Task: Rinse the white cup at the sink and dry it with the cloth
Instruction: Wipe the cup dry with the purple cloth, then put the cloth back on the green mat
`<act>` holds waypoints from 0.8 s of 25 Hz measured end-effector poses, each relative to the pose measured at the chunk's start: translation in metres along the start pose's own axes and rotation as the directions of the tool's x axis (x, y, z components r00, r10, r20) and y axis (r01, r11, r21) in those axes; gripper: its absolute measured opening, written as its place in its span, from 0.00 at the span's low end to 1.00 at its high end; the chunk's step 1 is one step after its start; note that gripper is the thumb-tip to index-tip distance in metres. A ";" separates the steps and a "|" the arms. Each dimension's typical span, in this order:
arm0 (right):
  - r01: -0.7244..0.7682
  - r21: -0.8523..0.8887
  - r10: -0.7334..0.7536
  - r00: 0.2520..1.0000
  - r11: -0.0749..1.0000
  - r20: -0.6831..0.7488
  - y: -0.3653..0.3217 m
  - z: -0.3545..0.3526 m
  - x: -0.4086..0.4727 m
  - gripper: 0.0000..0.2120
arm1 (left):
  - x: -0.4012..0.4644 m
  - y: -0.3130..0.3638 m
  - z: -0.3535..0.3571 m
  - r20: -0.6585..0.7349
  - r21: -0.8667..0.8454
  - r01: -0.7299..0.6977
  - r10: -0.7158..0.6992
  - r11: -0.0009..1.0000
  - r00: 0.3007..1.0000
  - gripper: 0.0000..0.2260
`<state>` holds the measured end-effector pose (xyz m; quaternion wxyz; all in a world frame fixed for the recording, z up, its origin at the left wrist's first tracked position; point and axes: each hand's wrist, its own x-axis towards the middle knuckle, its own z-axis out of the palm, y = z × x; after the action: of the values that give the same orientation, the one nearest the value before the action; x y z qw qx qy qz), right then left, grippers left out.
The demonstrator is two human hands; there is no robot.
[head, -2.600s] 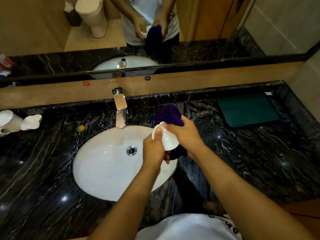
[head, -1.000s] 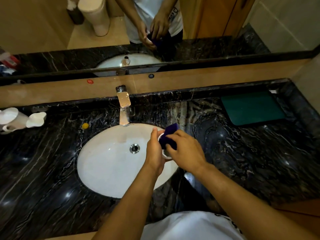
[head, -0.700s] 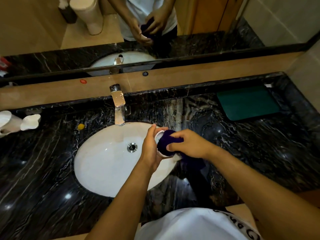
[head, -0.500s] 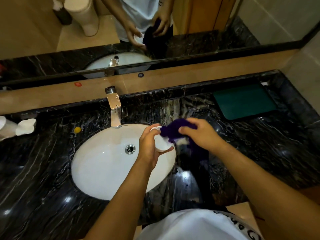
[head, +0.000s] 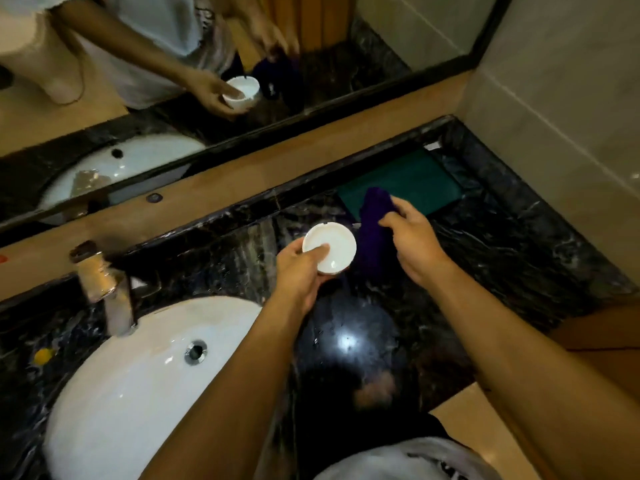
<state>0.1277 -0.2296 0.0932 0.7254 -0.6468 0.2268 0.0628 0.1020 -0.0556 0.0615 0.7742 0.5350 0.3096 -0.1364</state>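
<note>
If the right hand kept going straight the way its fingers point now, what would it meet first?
The right hand, gripping the purple cloth, points up and left toward the back of the counter. First would probably be the green mat just beyond the cloth, then the wooden ledge; height above the mat is unclear.

no legible text, dark print on white shirt too blurred to read
</note>
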 end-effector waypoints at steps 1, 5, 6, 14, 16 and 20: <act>0.035 -0.085 -0.036 0.999 0.996 -0.018 -0.005 -0.015 0.017 0.22 | 0.013 0.002 0.020 -0.009 0.027 -0.009 0.009 1.000 1.000 0.18; 0.166 -0.321 -0.193 0.980 0.932 -0.056 -0.023 -0.071 0.097 0.27 | 0.065 0.007 0.087 -0.041 0.077 0.003 0.000 0.997 0.999 0.14; 0.185 -0.368 -0.219 0.974 0.911 -0.055 -0.026 -0.081 0.117 0.27 | 0.075 0.009 0.098 -0.053 0.089 0.006 -0.001 0.996 0.999 0.11; 0.236 -0.637 -0.296 0.955 0.733 0.013 -0.016 -0.113 0.228 0.27 | 0.136 0.006 0.145 -0.128 0.060 0.017 -0.009 0.998 0.992 0.03; 0.208 -0.698 -0.256 0.966 0.685 0.037 -0.010 -0.113 0.233 0.25 | 0.143 0.005 0.149 -0.141 0.073 0.030 -0.020 0.997 0.990 0.04; 0.301 -0.828 -0.481 0.876 0.474 0.042 -0.003 -0.105 0.216 0.16 | 0.149 -0.001 0.153 -0.147 0.122 0.027 -0.009 0.992 0.989 0.11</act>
<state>0.2953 -0.3754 0.0009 0.3140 -0.9426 0.0878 -0.0723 0.2669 -0.1778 0.0035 0.7136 0.5874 0.3615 -0.1228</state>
